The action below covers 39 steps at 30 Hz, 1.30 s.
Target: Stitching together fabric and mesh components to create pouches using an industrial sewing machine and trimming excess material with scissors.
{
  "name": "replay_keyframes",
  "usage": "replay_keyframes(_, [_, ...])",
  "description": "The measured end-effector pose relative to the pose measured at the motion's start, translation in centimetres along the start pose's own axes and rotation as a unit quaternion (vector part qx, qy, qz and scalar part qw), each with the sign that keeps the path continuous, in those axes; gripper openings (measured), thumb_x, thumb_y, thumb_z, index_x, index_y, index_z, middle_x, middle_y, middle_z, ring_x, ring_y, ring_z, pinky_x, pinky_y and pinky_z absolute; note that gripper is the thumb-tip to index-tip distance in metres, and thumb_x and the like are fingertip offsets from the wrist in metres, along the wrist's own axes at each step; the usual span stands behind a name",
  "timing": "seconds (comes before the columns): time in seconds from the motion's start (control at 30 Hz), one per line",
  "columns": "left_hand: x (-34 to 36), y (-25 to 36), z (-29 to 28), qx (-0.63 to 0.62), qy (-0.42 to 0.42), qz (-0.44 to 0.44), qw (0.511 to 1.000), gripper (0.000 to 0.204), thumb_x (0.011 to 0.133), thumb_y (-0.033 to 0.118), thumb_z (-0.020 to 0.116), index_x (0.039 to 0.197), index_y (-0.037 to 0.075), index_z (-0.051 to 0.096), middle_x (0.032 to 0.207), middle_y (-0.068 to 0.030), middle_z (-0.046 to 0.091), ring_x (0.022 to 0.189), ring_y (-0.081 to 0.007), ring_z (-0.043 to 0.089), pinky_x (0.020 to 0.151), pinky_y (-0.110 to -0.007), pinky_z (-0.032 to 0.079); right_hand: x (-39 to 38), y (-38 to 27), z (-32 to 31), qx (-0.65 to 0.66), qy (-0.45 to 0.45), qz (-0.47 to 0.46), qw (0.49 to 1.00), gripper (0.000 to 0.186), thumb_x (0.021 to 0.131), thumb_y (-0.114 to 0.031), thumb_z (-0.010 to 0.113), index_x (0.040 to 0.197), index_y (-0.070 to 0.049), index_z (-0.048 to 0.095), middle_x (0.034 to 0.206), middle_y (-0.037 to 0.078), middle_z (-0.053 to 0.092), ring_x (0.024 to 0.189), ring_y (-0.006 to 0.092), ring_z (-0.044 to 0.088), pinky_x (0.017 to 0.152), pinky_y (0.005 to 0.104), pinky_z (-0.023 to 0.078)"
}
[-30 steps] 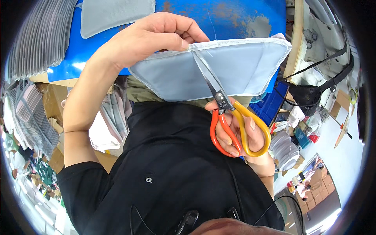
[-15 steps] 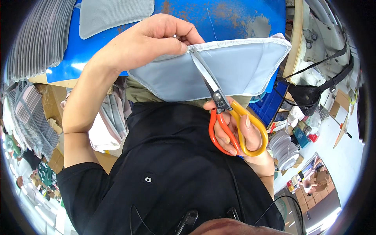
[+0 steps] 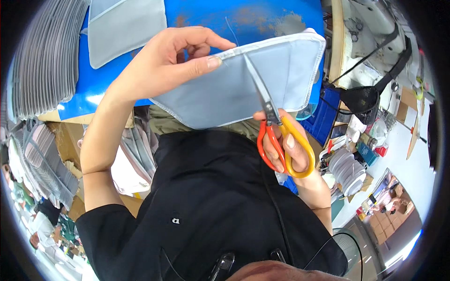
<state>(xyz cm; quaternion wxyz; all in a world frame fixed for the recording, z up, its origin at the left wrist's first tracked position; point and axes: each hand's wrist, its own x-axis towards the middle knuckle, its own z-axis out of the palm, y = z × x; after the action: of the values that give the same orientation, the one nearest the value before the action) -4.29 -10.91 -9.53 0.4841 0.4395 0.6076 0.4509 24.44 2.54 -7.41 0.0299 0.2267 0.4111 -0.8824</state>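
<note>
My left hand (image 3: pixel 190 54) pinches the bound upper edge of a grey fabric panel (image 3: pixel 211 98) between thumb and fingers. The panel hangs tilted over my lap, its pale stitched border running all round. A loose thread (image 3: pixel 231 31) rises near the pinched edge. In my right hand (image 3: pixel 288 147) is a pair of scissors (image 3: pixel 269 105), one handle red and the other yellow, with fingers through the loops. The blades look closed together and point up across the panel, their tip just below its top border, right of my left fingertips.
A blue worktable (image 3: pixel 187 14) with worn patches lies ahead. On it are another grey panel (image 3: pixel 126 37) and, at far left, a tall stack of grey panels (image 3: pixel 44 61). At right are a black strapped mesh item (image 3: pixel 361 98), a blue crate (image 3: pixel 326 112) and white spools (image 3: pixel 347 171).
The scissors' blades have come closer together and their tip has shifted right, away from my left fingertips. My left index finger has straightened along the panel's edge.
</note>
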Motion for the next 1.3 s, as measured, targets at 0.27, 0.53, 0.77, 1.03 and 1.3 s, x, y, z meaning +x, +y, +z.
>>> replay_keyframes(0.27, [4.0, -0.2, 2.5, 0.473, 0.176, 0.202, 0.839, 0.028, 0.092, 0.012, 0.072, 0.120, 0.013, 0.074, 0.080, -0.0060, 0.059, 0.057, -0.0202, 0.050, 0.055, -0.031, 0.044, 4.2, -5.7, -7.5, -0.496, 0.364, -0.207, 0.761, 0.051, 0.091, -0.017, 0.078, 0.133, -0.002, 0.053, 0.074, 0.003, 0.063, 0.065, 0.0101, 0.058, 0.060, 0.0255, 0.046])
replay_keyframes(0.53, [-2.8, 3.6, -1.5, 0.203, 0.156, -0.080, 0.963, 0.007, 0.097, 0.010, 0.066, 0.094, 0.003, 0.066, 0.078, 0.0008, 0.063, 0.068, -0.0066, 0.053, 0.064, -0.026, 0.045, 9.8, -5.5, -11.1, -0.649, 0.274, -0.168, 0.690, 0.056, 0.091, -0.037, 0.070, 0.138, -0.008, 0.059, 0.116, 0.019, 0.069, 0.109, 0.0372, 0.067, 0.095, 0.0454, 0.052])
replay_keyframes(0.77, [-7.9, 8.8, 3.3, 0.003, 0.284, 0.036, 0.958, 0.006, 0.103, 0.007, 0.060, 0.098, 0.003, 0.060, 0.085, 0.0007, 0.065, 0.074, -0.0021, 0.059, 0.067, -0.018, 0.046, 6.9, -4.0, 4.6, -0.235, 0.006, -0.289, 0.928, 0.054, 0.083, -0.023, 0.084, 0.128, -0.005, 0.061, 0.118, 0.009, 0.066, 0.106, 0.0173, 0.066, 0.078, 0.0300, 0.054])
replay_keyframes(1.03, [-3.6, 11.3, 4.4, 0.479, 0.367, 0.431, 0.671, 0.013, 0.098, 0.009, 0.066, 0.111, 0.007, 0.069, 0.106, -0.0109, 0.069, 0.102, -0.0235, 0.069, 0.080, -0.037, 0.053, 4.3, -3.5, 4.7, -0.225, 0.006, -0.312, 0.923, 0.044, 0.084, -0.006, 0.075, 0.126, -0.002, 0.063, 0.102, 0.002, 0.071, 0.084, 0.0070, 0.058, 0.075, 0.0243, 0.050])
replay_keyframes(1.3, [1.3, 11.3, 4.8, 0.640, 0.143, 0.293, 0.696, 0.018, 0.099, 0.020, 0.061, 0.085, 0.008, 0.061, 0.096, -0.0077, 0.065, 0.120, -0.0276, 0.062, 0.099, -0.044, 0.034, 3.9, -2.5, 1.5, -0.187, -0.014, -0.302, 0.935, 0.030, 0.088, -0.004, 0.073, 0.117, -0.003, 0.066, 0.086, -0.006, 0.058, 0.078, 0.0019, 0.050, 0.071, 0.0190, 0.043])
